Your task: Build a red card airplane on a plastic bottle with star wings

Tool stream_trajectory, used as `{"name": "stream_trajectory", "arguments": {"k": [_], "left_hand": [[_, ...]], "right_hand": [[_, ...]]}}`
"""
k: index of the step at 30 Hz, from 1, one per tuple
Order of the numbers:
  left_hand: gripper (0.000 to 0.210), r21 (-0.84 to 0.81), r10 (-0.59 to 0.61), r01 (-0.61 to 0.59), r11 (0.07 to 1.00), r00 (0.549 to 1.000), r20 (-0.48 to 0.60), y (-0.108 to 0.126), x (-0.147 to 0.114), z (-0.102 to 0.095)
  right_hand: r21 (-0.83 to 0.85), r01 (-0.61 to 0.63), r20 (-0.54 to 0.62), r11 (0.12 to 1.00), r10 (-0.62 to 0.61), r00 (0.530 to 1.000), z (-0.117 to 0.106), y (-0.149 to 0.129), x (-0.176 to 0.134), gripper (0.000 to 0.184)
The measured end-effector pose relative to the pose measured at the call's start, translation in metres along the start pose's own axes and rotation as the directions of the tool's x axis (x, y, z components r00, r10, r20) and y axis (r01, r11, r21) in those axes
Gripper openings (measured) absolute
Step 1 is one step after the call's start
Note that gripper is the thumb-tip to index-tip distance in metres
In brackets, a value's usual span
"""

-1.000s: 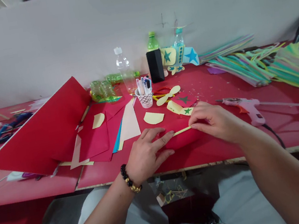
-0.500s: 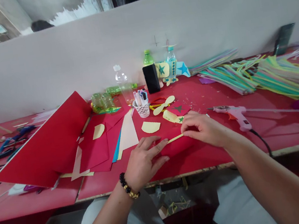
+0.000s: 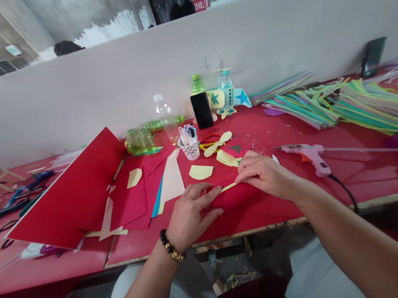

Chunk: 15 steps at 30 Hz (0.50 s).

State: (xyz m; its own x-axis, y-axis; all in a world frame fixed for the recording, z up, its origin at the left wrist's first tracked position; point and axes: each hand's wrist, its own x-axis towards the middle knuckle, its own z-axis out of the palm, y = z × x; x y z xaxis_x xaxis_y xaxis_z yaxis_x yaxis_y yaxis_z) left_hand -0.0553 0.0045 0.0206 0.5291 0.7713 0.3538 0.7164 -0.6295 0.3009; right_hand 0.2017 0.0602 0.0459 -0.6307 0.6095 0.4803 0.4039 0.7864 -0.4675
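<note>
Here the right grip [image 3: 259,173] pinches a yellow strip [image 3: 228,187].

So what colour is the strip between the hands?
The strip is pale yellow, best seen in the head view.

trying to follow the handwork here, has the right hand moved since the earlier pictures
Yes: the right hand has shifted slightly left, toward the left hand, judged against the pen cup.

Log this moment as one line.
left hand: touching yellow strip | right hand: pinching its other end | beyond: pen cup | rightward: pink glue gun
</note>
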Motion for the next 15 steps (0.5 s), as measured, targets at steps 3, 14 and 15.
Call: {"name": "stream_trajectory", "arguments": {"k": [3, 14, 15], "left_hand": [[0.044, 0.002, 0.004, -0.004, 1.0, 1.0, -0.006, 0.0001, -0.0009, 0.0002], [0.049, 0.093, -0.018, 0.013, 0.996, 0.999, 0.051, 0.0062, -0.0021, 0.0001], [0.047, 0.1, -0.024, 0.017, 0.995, 0.998, 0.062, 0.0071, -0.0016, -0.0006]], "right_hand": [[-0.001, 0.001, 0.001, 1.0, -0.001, 1.0, 0.0006, 0.001, -0.0003, 0.025], [-0.024, 0.004, 0.002, 1.0, -0.004, 1.0, 0.0014, 0.0009, -0.001, 0.026], [-0.027, 0.004, 0.0, 1.0, -0.004, 1.0, 0.0016, 0.0011, -0.0011, 0.026]]}}
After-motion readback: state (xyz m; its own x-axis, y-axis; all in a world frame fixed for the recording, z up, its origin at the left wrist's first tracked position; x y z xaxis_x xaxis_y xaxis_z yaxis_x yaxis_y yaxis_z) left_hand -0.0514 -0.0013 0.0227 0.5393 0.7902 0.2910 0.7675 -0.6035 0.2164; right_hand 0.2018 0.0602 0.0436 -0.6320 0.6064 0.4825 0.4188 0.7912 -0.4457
